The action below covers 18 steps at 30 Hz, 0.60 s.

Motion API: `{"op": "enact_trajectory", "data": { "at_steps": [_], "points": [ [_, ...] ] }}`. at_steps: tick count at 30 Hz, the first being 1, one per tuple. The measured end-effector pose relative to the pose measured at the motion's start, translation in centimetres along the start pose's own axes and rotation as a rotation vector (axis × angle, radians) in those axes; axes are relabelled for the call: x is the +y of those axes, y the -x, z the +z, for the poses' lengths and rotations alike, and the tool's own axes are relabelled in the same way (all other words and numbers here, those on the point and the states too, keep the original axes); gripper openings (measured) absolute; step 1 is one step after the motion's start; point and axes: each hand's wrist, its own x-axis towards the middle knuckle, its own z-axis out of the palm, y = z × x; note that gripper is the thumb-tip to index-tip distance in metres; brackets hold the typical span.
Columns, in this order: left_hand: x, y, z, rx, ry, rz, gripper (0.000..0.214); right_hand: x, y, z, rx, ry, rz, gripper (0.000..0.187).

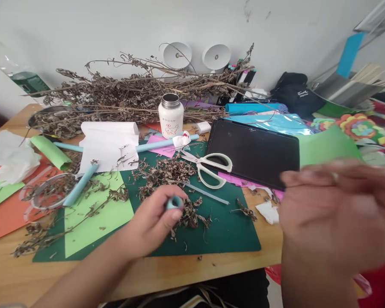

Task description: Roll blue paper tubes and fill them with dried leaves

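Observation:
My left hand (pixel 154 218) rests on the dark green cutting mat (pixel 231 231), fingers curled around a small light-blue rolled paper tube (pixel 174 202), right beside a heap of dried plant bits (pixel 167 173). My right hand (pixel 336 214) is raised close to the camera at the right and is smeared by motion; whether its fingers hold anything is unclear. It partly covers a green paper sheet (pixel 327 147) and the corner of a black tablet (pixel 253 152).
Pale green scissors (pixel 211 167) lie on the mat. A white bottle (pixel 170 114) stands before a pile of dried branches (pixel 134 92). Rolled paper tubes (pixel 80 185), white paper (pixel 107 143), coloured sheets and a clear dish (pixel 46 192) crowd the left side.

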Motion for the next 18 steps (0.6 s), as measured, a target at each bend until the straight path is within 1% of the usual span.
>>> {"op": "enact_trajectory", "data": {
  "at_steps": [1, 2, 3, 4, 5, 6, 7, 8, 11, 14, 16, 18],
  "points": [
    [0.0, -0.1, -0.3, 0.035, 0.082, 0.006, 0.021, 0.8, 0.1, 0.0, 0.08, 0.109, -0.014, 0.027],
    [0.0, -0.3, -0.5, 0.059, 0.153, 0.037, 0.021, 1.5, 0.1, 0.3, 0.035, 0.184, -0.013, 0.02],
    [0.1, -0.5, -0.6, 0.061, 0.207, 0.073, 0.02, 2.2, 0.2, 0.8, -0.071, 0.26, -0.02, 0.013],
    [0.2, -0.8, -0.4, 0.037, 0.241, 0.108, 0.019, 2.8, 0.4, 1.4, -0.278, 0.419, -0.013, 0.014],
    [0.4, -1.1, 0.0, -0.006, 0.253, 0.141, 0.02, 3.3, 0.6, 2.0, -0.452, 0.576, 0.006, 0.015],
    [0.5, -1.4, 0.6, -0.065, 0.24, 0.163, 0.023, 3.6, 0.7, 2.7, -0.581, 0.715, 0.027, 0.017],
    [0.7, -1.7, 1.5, -0.128, 0.208, 0.18, 0.027, 3.7, 0.9, 3.3, -0.677, 0.825, 0.046, 0.017],
    [0.8, -2.1, 2.4, -0.183, 0.169, 0.198, 0.03, 3.7, 0.9, 3.8, -0.723, 0.885, 0.061, 0.016],
    [0.8, -2.9, 5.5, -0.281, 0.14, 0.234, 0.033, 3.5, 0.7, 4.2, -0.762, 0.892, 0.073, 0.01],
    [0.2, -3.4, 7.9, -0.388, 0.172, 0.234, 0.032, 3.3, -0.2, 2.9, -0.745, 0.858, 0.131, 0.011],
    [-0.3, -3.8, 8.8, -0.46, 0.17, 0.164, 0.03, 3.2, -0.8, 1.4, -0.712, 0.843, 0.196, 0.015],
    [-0.7, -4.3, 9.1, -0.54, 0.143, 0.028, 0.028, 2.9, -1.1, -0.3, -0.625, 0.712, 0.289, 0.018]
  ]
}}
